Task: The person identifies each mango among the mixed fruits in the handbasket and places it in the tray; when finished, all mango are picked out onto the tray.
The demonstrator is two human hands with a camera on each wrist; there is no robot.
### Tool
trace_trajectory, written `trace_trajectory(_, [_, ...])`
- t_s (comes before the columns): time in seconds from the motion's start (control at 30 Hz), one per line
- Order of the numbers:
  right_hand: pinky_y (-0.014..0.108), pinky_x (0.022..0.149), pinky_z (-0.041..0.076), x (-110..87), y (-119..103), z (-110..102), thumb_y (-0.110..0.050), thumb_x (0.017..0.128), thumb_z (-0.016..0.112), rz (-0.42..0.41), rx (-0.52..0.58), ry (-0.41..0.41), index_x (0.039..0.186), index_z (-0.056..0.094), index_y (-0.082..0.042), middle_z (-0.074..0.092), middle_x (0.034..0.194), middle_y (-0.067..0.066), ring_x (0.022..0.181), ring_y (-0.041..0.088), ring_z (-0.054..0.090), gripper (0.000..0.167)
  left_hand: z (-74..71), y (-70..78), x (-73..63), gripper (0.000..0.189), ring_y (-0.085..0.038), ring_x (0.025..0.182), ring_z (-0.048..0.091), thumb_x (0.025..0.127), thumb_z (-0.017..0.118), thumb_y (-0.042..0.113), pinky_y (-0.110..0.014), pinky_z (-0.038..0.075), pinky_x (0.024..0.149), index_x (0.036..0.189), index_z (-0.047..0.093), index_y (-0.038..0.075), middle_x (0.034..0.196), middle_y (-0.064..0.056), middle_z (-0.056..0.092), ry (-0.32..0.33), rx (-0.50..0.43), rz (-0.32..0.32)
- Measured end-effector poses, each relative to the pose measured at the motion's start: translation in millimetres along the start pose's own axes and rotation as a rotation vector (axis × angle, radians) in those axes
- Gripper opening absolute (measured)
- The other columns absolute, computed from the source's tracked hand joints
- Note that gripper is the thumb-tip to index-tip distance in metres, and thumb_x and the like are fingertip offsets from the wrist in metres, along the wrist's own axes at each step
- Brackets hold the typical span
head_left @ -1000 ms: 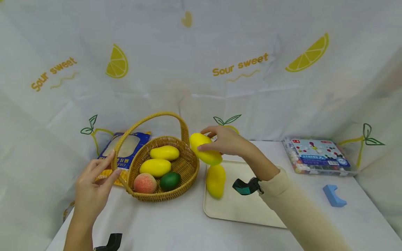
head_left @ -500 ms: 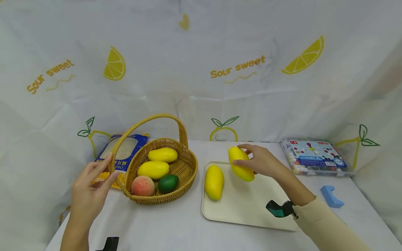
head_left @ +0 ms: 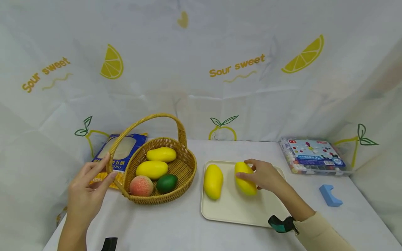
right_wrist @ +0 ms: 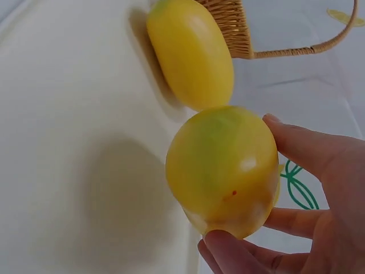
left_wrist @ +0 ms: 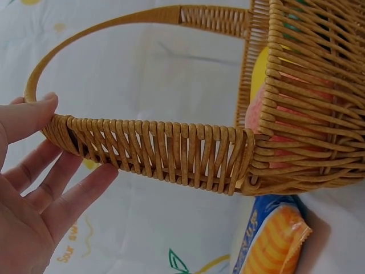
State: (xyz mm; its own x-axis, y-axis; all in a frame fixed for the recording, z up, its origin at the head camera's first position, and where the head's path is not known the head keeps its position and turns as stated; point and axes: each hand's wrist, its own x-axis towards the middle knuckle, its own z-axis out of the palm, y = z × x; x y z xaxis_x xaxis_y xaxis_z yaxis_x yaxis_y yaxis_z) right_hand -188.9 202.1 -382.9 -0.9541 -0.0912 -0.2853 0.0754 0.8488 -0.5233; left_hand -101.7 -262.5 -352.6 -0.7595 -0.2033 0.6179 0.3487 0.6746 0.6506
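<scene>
My left hand [head_left: 86, 193] pinches the side of the arched handle [left_wrist: 159, 148] of a wicker basket [head_left: 157, 200], thumb on one face and fingers on the other. Inside the basket lie two yellow mangoes [head_left: 151, 169], a peach [head_left: 141, 185] and a small dark green fruit [head_left: 166, 183]. With thumb and fingers, my right hand [head_left: 267, 177] grips another yellow mango [right_wrist: 222, 165] close over the cream tray [head_left: 232, 211]. Its shadow falls on the tray in the right wrist view. One more mango [head_left: 213, 182] lies at the tray's left side.
Behind the basket lies a blue and orange bag [head_left: 125, 148]. A clear plastic box [head_left: 317, 153] with a molecule picture stands at the back right, and a blue notched block [head_left: 329, 196] lies in front of it. A printed white curtain [head_left: 176, 80] closes off the back.
From beside the basket's right rim, my right hand has carried its mango rightward, then lowered it over the tray. My left hand has kept its hold on the basket handle.
</scene>
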Motion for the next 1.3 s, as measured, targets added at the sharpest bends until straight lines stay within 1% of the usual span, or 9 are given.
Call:
trace_trajectory(0.13, [0.027,0.055,0.056,2.6,-2,11,-0.061,0.085,0.073,-0.007,-0.042,0.011,0.146,0.053,-0.008,0.065,0.123,0.025,0.061,0.018,0.061,0.084,-0.8,0.1,-0.2,0.066,0.009,0.097,0.057,0.078,0.077,-0.016,0.002,0.049,0.068,0.136,0.067,0.014,0.101,0.025,0.056,0.005,-0.009,0.012])
trace_trajectory(0.27, [0.027,0.054,0.051,5.1,-4,18,-0.063,0.085,0.072,-0.021,-0.117,0.031,0.143,0.055,-0.006,0.069,0.115,0.021,0.059,0.016,0.061,0.084,-1.6,1.7,-0.6,0.065,0.009,0.097,0.057,0.079,0.077,-0.016,0.002,0.049,0.068,0.136,0.067,0.015,0.100,0.025,0.055,0.007,0.000,-0.008])
trace_trajectory(0.33, [0.027,0.054,0.050,5.2,-5,20,-0.065,0.085,0.071,-0.016,-0.149,0.035,0.142,0.055,-0.004,0.070,0.115,0.021,0.062,0.016,0.061,0.085,-1.5,2.6,-0.8,0.065,0.009,0.097,0.056,0.079,0.078,-0.015,0.002,0.048,0.068,0.136,0.067,0.015,0.100,0.026,0.055,0.008,0.010,-0.017])
trace_trajectory(0.5, [0.031,0.057,0.050,4.1,-4,22,-0.071,0.082,0.069,0.007,-0.203,0.040,0.141,0.054,-0.004,0.067,0.124,0.022,0.082,0.022,0.063,0.090,-0.4,4.4,-0.1,0.065,0.009,0.096,0.056,0.080,0.078,-0.014,0.002,0.048,0.068,0.136,0.067,0.016,0.100,0.026,0.054,0.004,0.017,-0.015])
trace_trajectory(0.6, [0.032,0.060,0.051,4.0,-4,22,-0.073,0.082,0.068,0.005,-0.215,0.045,0.141,0.054,-0.004,0.066,0.123,0.022,0.088,0.025,0.062,0.092,0.2,5.1,0.9,0.065,0.009,0.096,0.056,0.080,0.078,-0.014,0.002,0.048,0.067,0.136,0.067,0.016,0.100,0.025,0.055,0.001,0.009,-0.009])
trace_trajectory(0.73, [0.031,0.056,0.052,3.3,-4,23,-0.069,0.084,0.069,0.000,-0.177,0.041,0.142,0.053,-0.003,0.066,0.122,0.023,0.073,0.021,0.064,0.089,0.4,5.7,1.6,0.065,0.009,0.096,0.056,0.080,0.078,-0.012,0.001,0.048,0.066,0.137,0.067,0.018,0.099,0.025,0.054,-0.005,0.019,-0.018])
trace_trajectory(0.87, [0.028,0.049,0.054,2.7,-5,24,-0.057,0.092,0.068,-0.016,-0.084,0.015,0.145,0.050,-0.003,0.062,0.130,0.027,0.053,0.019,0.062,0.079,0.0,5.7,1.0,0.065,0.009,0.096,0.055,0.081,0.078,-0.011,0.001,0.047,0.067,0.138,0.066,0.020,0.099,0.026,0.053,-0.010,0.038,-0.039])
trace_trajectory(1.03, [0.027,0.048,0.056,3.6,-6,26,-0.045,0.097,0.066,-0.046,-0.013,-0.017,0.148,0.048,-0.004,0.057,0.139,0.029,0.053,0.018,0.061,0.068,0.0,4.6,0.8,0.066,0.010,0.097,0.055,0.081,0.078,-0.011,0.002,0.048,0.069,0.138,0.066,0.021,0.099,0.026,0.053,-0.011,0.036,-0.044])
trace_trajectory(1.3, [0.025,0.049,0.057,5.2,-8,30,-0.045,0.096,0.068,-0.040,0.019,-0.033,0.148,0.047,-0.005,0.055,0.140,0.028,0.058,0.017,0.062,0.069,-0.6,4.5,0.1,0.065,0.010,0.097,0.056,0.081,0.078,-0.012,0.002,0.048,0.069,0.137,0.066,0.019,0.099,0.026,0.054,-0.010,0.026,-0.037])
